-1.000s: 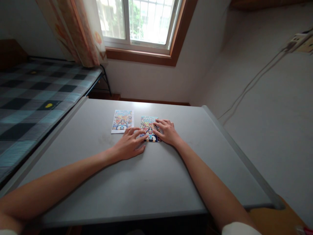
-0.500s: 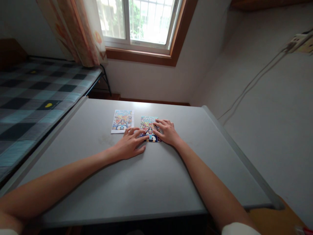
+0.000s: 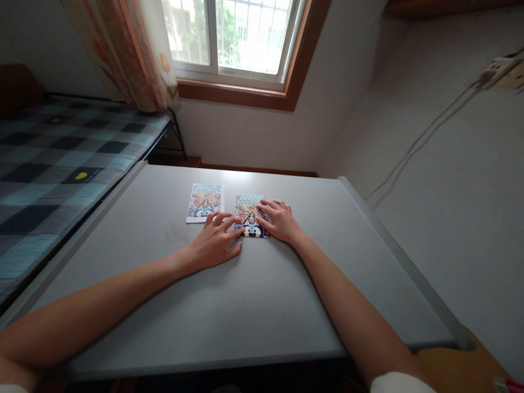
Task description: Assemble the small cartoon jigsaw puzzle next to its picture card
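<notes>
A small picture puzzle or card with a colourful cartoon print lies flat on the grey table; I cannot tell whether it is in pieces. My left hand is at its lower left edge, fingers spread, the fingertips touching the corner. On its right edge rest the fingers of my right hand, stretched out and apart, covering part of that side. Left of it lies a paler paper sheet with a similar cartoon picture and a white border, just beyond my left fingers.
The grey table has raised rims at both sides. A bed with a checked mattress stands to the left, a curtain and window behind. Cables run down the right wall from a power strip.
My left hand has slid slightly to the left, uncovering a little more of the picture's lower part. My right hand and the paper sheet have stayed in place.
</notes>
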Available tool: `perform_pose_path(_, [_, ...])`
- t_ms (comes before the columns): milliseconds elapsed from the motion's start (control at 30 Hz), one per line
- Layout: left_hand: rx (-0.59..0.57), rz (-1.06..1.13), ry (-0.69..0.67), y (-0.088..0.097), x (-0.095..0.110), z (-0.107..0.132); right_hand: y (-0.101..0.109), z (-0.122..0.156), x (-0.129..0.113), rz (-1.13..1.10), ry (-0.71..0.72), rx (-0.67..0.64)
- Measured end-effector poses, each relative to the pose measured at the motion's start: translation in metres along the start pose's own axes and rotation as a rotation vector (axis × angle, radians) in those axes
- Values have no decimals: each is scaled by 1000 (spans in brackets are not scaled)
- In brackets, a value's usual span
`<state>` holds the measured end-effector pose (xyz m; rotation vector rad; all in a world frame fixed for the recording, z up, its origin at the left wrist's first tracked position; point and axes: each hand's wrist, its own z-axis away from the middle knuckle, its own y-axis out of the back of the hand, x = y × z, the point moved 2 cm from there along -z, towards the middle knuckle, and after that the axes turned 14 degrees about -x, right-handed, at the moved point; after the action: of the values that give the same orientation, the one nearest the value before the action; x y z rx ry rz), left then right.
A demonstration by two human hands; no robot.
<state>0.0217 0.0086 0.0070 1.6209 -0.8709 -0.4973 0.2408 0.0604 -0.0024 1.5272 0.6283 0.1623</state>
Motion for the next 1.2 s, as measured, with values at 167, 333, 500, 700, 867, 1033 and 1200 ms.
perform_pose_path(167, [-33,-11,-2,0,0,-2,0,0,0,2,0,5])
perform_pose_path(333, [-24,0,-17,1,1,-1,0,0,0,2,-1,5])
perform_pose_path(500, [20,-11,-29,0,1,1,0,0,0,4,2,4])
perform_pose_path(700, [-17,-32,-41,-1,1,0,1,0,-1,3,-2,5])
perform_pose_path(867, [-45,-32,-44,-2,1,1,1,0,-1,1,-1,0])
perform_pose_path(1033, [-65,-16,-41,-2,0,1,1,0,-1,8,2,3])
perform_pose_path(1200, [-87,-6,-53,-1,1,-1,0,0,-1,12,-4,1])
